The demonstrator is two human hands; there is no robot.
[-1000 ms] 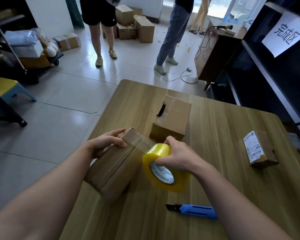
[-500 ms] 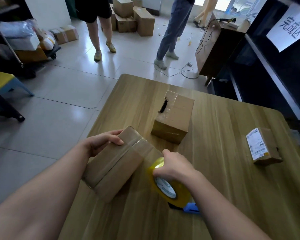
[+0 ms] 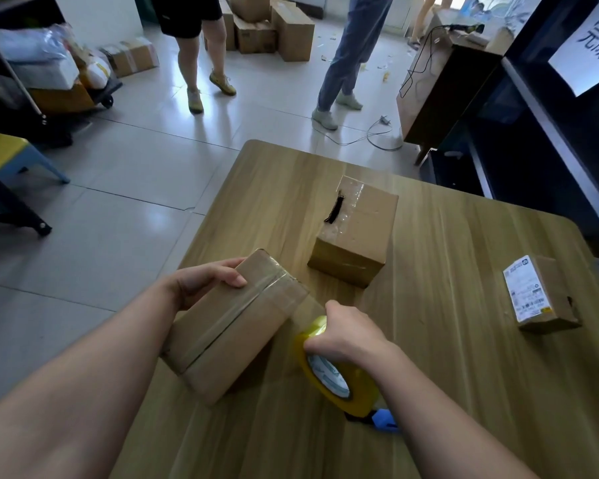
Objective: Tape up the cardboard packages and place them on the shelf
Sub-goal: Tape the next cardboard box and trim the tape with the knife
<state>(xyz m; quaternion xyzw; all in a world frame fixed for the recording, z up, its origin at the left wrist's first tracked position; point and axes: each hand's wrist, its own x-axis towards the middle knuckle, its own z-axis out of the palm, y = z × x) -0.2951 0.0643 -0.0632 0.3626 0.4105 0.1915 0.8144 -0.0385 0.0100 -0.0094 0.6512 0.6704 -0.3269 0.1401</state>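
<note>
Head view, your hands and the job
- Left hand: your left hand (image 3: 204, 283) grips the far left end of the cardboard box (image 3: 236, 323). The thumb lies flat on the top face and the fingers curl round the end, out of sight.
- Right hand: your right hand (image 3: 346, 335) is clamped over the top of the tape roll (image 3: 357, 388), with the fingers wrapped round its rim and the knuckles up.
- Cardboard box: it lies on the near left part of the table (image 3: 464, 375), turned at an angle. A clear strip runs along its top seam.
- Tape roll: the yellow roll stands on edge just right of the box's near corner. A clear length of tape (image 3: 312, 307) stretches from the box end to the roll.

Head view, the rest of the table
- Second box: the second box (image 3: 357, 236) sits at mid-table, beyond your hands. It has glossy tape and a dark slit on top.
- Small package: the small package (image 3: 540, 295), with a white label, lies well apart at the right edge.
- Knife: the blue knife (image 3: 384, 419) is partly hidden under the roll and your right wrist.

Head view, the surroundings
- Shelf: the dark shelf (image 3: 550, 133) stands to the right of the table and carries a white sign (image 3: 588, 39).
- Floor: two people (image 3: 353, 53) stand near stacked cartons (image 3: 267, 25). A loaded cart (image 3: 59, 74) and a yellow stool (image 3: 0, 150) are at the left.
</note>
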